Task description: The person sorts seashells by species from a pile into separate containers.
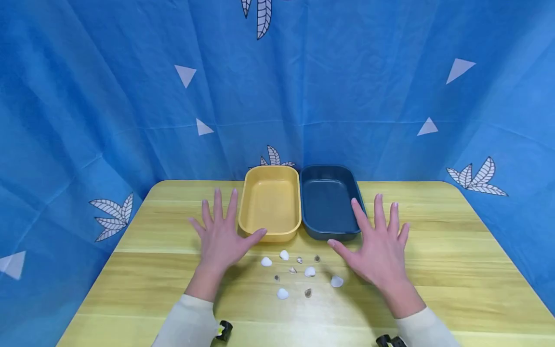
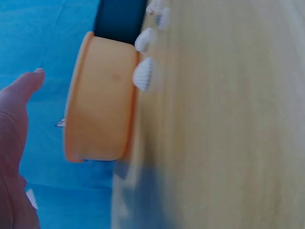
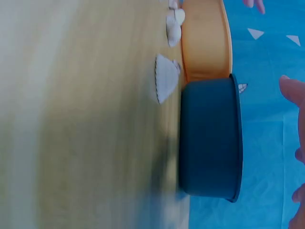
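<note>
My left hand (image 1: 222, 243) is spread over the table, palm down, its thumb overlapping the near left corner of the yellow tray (image 1: 247, 197) in the head view. Fingers also splayed, my right hand (image 1: 379, 253) hovers by the dark blue tray (image 1: 334, 233), index fingertip overlapping its right rim. Neither hand holds anything. Between them, in front of the trays, lie several white shells (image 1: 283, 293) and several smaller brownish shells (image 1: 308, 293). In the left wrist view a ribbed white shell (image 2: 143, 74) shows close to the yellow tray; in the right wrist view another shell (image 3: 166, 78) is near the blue tray.
The trays stand side by side at the back of the wooden table (image 1: 143, 279). Behind and at both sides hangs a blue curtain (image 1: 347, 86) with leaf and triangle prints. Black wrist devices (image 1: 224, 330) show at both sleeves.
</note>
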{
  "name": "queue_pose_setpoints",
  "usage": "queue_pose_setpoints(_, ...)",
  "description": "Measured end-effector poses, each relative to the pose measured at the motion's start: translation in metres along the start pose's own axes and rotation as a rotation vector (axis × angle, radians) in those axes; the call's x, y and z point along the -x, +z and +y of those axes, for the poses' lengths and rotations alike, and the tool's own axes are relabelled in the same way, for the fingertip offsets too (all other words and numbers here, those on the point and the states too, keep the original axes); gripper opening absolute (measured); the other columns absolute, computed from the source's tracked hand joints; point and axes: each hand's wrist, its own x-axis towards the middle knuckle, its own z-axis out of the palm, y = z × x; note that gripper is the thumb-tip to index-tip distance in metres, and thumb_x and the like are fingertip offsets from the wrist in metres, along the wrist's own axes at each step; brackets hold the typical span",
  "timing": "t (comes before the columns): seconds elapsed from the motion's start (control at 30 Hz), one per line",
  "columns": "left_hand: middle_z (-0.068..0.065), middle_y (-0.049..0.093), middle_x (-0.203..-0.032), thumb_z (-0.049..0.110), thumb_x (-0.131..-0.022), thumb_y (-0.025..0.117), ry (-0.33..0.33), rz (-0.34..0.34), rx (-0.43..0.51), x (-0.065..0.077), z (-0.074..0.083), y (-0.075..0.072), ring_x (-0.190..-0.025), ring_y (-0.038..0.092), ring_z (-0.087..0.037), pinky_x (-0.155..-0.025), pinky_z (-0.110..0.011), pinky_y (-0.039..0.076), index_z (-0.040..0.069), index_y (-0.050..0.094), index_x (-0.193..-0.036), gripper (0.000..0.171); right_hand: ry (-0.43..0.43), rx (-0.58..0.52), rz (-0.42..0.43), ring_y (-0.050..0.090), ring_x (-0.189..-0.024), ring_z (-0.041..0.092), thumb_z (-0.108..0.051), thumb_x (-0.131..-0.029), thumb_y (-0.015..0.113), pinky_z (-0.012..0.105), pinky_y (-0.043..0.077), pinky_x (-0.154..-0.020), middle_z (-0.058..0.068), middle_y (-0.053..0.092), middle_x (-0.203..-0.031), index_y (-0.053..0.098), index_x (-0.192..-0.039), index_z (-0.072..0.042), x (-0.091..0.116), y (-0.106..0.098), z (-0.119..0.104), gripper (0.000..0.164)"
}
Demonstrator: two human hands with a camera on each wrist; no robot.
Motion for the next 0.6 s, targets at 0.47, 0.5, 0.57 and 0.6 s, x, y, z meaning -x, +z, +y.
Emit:
queue_pose_setpoints(0.47,-0.009,0.007,-0.166,0.073,-0.077,0.069,-0.098,-0.148,0.466,-0.019,-0.011,0.029,-0.149,0.009,-0.036,-0.113,-0.063,0.017,0.027,0.003,-0.162,0.117,-0.038,-0.223,0.063,0.048,-0.117,0.04,-0.058,-0.074,0.081,0.054,0.032,-0.081,0.01,0.055,-0.135,0.057,-0.143,-0.023,0.038,0.009,-0.011,0.081)
queue_pose_setpoints(0.5,-0.007,0.007,-0.166,0.071,-0.077,0.07,-0.109,-0.16,0.488,-0.02,-0.011,0.03,-0.149,0.009,-0.034,-0.113,-0.061,0.017,0.028,0.002,-0.162,0.117,-0.031,-0.238,0.056,0.05,-0.114,0.038,-0.057,-0.074,0.082,0.053,0.033,-0.08,0.009,0.057,-0.13,0.058,-0.142,-0.022,0.04,0.01,-0.01,0.08)
queue_pose_setpoints(0.57,-0.005,0.009,-0.166,0.069,-0.076,0.073,-0.124,-0.177,0.53,-0.021,-0.012,0.034,-0.149,0.011,-0.031,-0.113,-0.06,0.019,0.029,0.003,-0.162,0.118,-0.015,-0.269,0.042,0.054,-0.109,0.033,-0.055,-0.074,0.083,0.051,0.035,-0.08,0.007,0.06,-0.123,0.061,-0.138,-0.021,0.043,0.011,-0.01,0.076)
queue_pose_setpoints(0.6,-0.004,0.01,-0.166,0.068,-0.075,0.074,-0.126,-0.181,0.547,-0.022,-0.013,0.036,-0.149,0.012,-0.03,-0.113,-0.059,0.02,0.028,0.003,-0.162,0.119,-0.009,-0.288,0.035,0.055,-0.106,0.032,-0.054,-0.074,0.084,0.05,0.037,-0.08,0.007,0.061,-0.12,0.063,-0.136,-0.02,0.044,0.012,-0.009,0.074)
